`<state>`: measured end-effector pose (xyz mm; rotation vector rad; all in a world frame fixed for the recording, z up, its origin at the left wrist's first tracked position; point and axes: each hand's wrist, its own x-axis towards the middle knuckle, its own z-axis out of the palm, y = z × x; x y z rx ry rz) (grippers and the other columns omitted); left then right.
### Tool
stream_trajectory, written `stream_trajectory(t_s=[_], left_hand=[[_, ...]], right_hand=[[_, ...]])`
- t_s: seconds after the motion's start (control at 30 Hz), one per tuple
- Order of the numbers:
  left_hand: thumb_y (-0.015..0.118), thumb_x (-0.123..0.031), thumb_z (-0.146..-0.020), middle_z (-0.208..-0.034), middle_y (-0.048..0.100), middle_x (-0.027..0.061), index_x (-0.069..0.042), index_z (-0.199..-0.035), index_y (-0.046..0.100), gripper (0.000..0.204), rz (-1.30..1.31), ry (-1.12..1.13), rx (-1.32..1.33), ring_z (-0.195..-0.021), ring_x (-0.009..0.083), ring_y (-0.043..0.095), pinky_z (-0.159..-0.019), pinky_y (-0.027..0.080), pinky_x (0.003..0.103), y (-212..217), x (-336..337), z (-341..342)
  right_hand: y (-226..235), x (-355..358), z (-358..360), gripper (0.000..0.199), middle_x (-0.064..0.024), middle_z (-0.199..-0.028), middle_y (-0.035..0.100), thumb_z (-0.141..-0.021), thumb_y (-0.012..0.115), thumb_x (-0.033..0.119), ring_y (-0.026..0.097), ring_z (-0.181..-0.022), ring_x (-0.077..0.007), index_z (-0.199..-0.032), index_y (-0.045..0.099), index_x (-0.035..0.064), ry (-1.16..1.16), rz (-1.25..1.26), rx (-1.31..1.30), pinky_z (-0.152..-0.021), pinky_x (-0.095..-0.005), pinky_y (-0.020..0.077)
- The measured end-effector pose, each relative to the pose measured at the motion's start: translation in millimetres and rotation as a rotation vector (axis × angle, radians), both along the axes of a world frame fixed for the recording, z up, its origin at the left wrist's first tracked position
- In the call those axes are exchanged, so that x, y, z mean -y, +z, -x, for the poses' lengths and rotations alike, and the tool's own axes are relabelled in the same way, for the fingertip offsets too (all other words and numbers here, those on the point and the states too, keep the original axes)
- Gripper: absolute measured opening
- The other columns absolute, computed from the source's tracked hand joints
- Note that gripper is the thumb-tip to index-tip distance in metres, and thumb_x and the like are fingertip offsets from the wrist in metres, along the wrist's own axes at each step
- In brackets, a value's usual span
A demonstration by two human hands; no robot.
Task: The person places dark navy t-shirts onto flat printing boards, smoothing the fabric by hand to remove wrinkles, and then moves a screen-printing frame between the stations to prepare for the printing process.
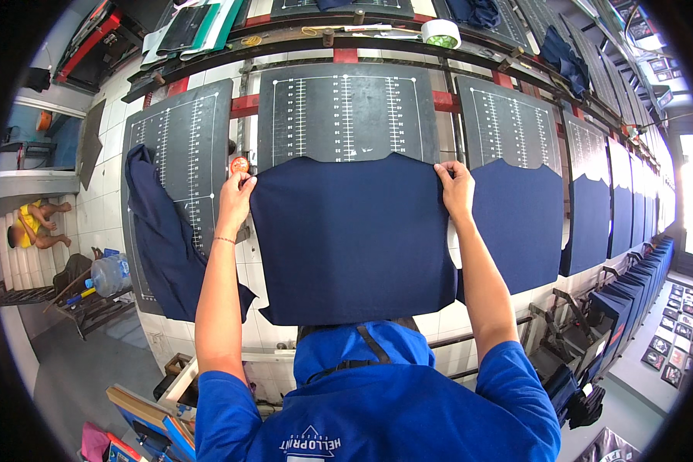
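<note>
A navy blue cut shirt panel is spread over the dark board with white ruler marks in front of me. Its curved upper edge lies partway down the board, and the lower edge reaches toward my waist. At the panel's upper left corner, my left hand pinches the cloth. My right hand grips the upper right corner between thumb and fingers. Beside my left hand is a small round red-and-white thing. On the board to the left lies a crumpled navy cloth.
Rightward, another marked board carries a flat navy panel, with several more boards beyond. A dark rail crosses behind, holding a tape roll. At left are a water jug and a person in yellow on steps.
</note>
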<state>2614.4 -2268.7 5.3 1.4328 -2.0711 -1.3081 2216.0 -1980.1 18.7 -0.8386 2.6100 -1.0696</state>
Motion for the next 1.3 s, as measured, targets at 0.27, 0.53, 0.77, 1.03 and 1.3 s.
stream_trajectory(t_s=[0.27, 0.53, 0.77, 1.03, 1.3], left_hand=[[0.07, -0.024, -0.09, -0.151, 0.043, 0.0208, -0.001, -0.132, 0.056, 0.049, 0.945, -0.514, 0.25, -0.126, 0.0456, 0.049, -0.107, 0.038, 0.055, 44, -85, 80], [0.039, -0.059, -0.105, -0.157, 0.04, 0.0205, 0.006, -0.153, 0.034, 0.08, -0.9, 0.184, -0.446, -0.143, 0.0246, 0.042, -0.117, 0.034, 0.038, 2, -137, -71], [0.07, -0.021, -0.095, -0.07, 0.045, -0.0041, 0.0, -0.084, 0.057, 0.026, -0.449, -0.035, 0.139, -0.064, 0.0078, 0.039, -0.057, 0.036, 0.029, 58, -168, -124], [0.072, -0.016, -0.091, -0.07, 0.055, 0.0079, 0.003, -0.087, 0.056, 0.025, -0.173, 0.033, 0.247, -0.064, 0.0142, 0.049, -0.063, 0.045, 0.035, 43, -169, -151], [0.055, -0.015, -0.102, -0.085, 0.061, 0.019, 0.001, -0.098, 0.054, 0.016, 0.295, 0.29, 0.195, -0.078, 0.0351, 0.061, -0.074, 0.048, 0.044, 21, -214, -134]], right_hand=[[31, 33, -90, 0.051, -0.0179, -0.147, 0.045, -0.09, 0.068, 0.041, 0.042, -0.137, -0.038, -0.136, 0.058, 0.0195, 0.619, -0.231, -0.71, -0.109, -0.057, 0.0357], [7, -118, -66, 0.061, -0.0278, -0.143, 0.052, -0.104, 0.053, 0.039, 0.05, -0.135, -0.0348, -0.143, 0.047, -0.0075, 0.165, -0.014, 0.275, -0.112, -0.0408, 0.0386], [6, -222, -127, 0.031, -0.0084, -0.101, 0.072, -0.1, 0.063, 0.023, 0.066, -0.09, -0.0127, -0.111, 0.067, -0.0055, -0.199, 0.114, 0.931, -0.084, -0.0279, 0.0512], [-13, -231, -121, 0.018, 0.0004, -0.078, 0.066, -0.096, 0.071, 0.018, 0.056, -0.069, -0.0058, -0.091, 0.066, 0.0011, -0.257, 0.016, 0.465, -0.063, -0.0256, 0.0458], [-13, -225, -138, 0.018, 0.0026, -0.078, 0.062, -0.101, 0.064, 0.018, 0.052, -0.069, -0.0051, -0.091, 0.063, 0.0024, -0.261, 0.17, 0.489, -0.065, -0.0237, 0.0436]])
